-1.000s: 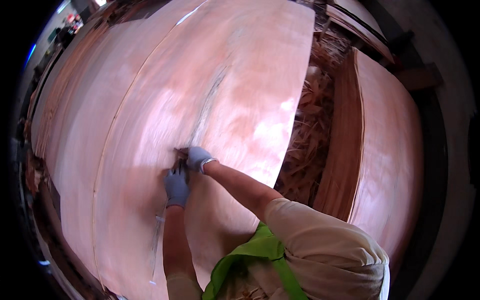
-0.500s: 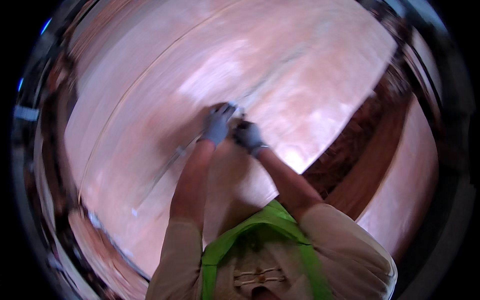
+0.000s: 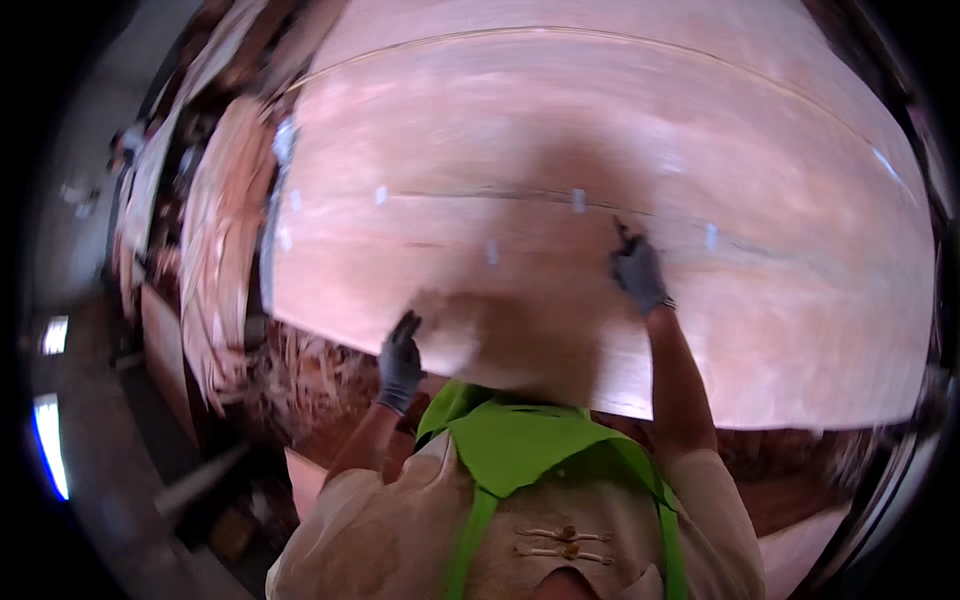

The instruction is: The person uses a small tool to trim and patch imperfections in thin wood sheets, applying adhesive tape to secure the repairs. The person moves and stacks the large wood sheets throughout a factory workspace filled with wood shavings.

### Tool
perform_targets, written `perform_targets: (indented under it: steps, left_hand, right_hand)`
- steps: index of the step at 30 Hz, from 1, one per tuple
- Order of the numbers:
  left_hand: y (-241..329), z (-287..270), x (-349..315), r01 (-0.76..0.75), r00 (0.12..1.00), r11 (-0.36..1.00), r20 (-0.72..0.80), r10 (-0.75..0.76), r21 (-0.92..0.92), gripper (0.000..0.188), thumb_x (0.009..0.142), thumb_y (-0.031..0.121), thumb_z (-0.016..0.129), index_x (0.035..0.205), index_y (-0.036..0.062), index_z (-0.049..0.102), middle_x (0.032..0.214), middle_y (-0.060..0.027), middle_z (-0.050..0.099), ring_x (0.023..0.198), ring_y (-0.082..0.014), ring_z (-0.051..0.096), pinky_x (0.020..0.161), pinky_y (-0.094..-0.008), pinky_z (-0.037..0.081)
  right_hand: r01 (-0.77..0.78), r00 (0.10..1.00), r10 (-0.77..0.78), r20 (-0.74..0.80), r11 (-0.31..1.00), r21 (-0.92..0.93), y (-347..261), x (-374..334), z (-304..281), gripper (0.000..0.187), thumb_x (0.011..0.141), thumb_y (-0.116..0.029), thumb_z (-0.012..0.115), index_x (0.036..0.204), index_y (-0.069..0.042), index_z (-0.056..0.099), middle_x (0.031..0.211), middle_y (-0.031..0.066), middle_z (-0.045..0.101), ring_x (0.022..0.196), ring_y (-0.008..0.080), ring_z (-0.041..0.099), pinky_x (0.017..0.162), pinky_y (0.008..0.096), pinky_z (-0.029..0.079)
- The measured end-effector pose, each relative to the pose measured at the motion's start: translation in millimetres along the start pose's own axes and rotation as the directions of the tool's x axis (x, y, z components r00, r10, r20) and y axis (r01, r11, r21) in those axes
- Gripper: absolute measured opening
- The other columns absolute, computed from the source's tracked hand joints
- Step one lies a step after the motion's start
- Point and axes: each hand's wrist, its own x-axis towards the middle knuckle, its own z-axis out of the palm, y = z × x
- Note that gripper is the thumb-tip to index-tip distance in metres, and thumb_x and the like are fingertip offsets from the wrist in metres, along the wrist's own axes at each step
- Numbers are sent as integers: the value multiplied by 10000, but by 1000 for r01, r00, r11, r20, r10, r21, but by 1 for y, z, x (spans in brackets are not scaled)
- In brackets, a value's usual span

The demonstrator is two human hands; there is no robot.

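Observation:
A broad sheet of pinkish wood veneer [image 3: 800,350] spreads out before me. A dark split [image 3: 530,194] runs across it, with several short white tape pieces on and near it, one tape piece [image 3: 578,200] lying across the line. My right hand [image 3: 640,275], in a grey glove with dark fingertips, is over the sheet just below the split, its index finger stretched toward it. By the sheet's near edge is my left hand [image 3: 400,365], gloved alike, fingers extended upward. Neither hand shows anything held, though both are slightly blurred.
Bundled veneer strips [image 3: 222,240] stand left of the sheet. Torn wood scraps [image 3: 315,380] lie below its near left edge. A thin pale cord [image 3: 540,30] curves across the far part of the sheet. More veneer [image 3: 800,550] shows at the lower right.
My hands were together at the split and are now apart, the left drawn back to the near edge. The view has turned, so the split now runs nearly level.

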Motion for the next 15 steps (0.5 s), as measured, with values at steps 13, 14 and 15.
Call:
perform_targets:
  steps: [13, 14, 15]
  left_hand:
    - [-90, 0, -126, 72, 997, 997, -18, -72, -14, 461, 721, 78, 538, 1181, 88, 554, 1297, -139, 486, 1014, -335, 555, 841, -412, 462]
    - [-103, -9, -135, 82, 997, 996, 4, -82, -21, 454, 735, 52, 524, 1186, 92, 551, 1292, -143, 487, 1025, -334, 551, 839, -411, 465]
    - [-113, -15, -144, 100, 995, 995, 28, -99, -26, 449, 749, 26, 509, 1191, 97, 547, 1286, -148, 489, 1036, -333, 548, 837, -411, 467]
  right_hand:
    - [472, 875, -462, 146, 880, -44, -103, -80, 8, 228, 881, -233, 560, 876, -8, 591, 890, 134, 643, 657, 193, 567, 600, 303, 492]
    - [464, 873, -467, 143, 884, 56, -152, -115, 17, 186, 890, -196, 546, 891, -15, 591, 946, 133, 638, 730, 178, 577, 629, 277, 494]
    - [598, 800, -597, 50, 802, 5, -194, -156, 32, 212, 908, -214, 519, 928, -13, 583, 900, 121, 613, 731, 162, 577, 617, 282, 496]
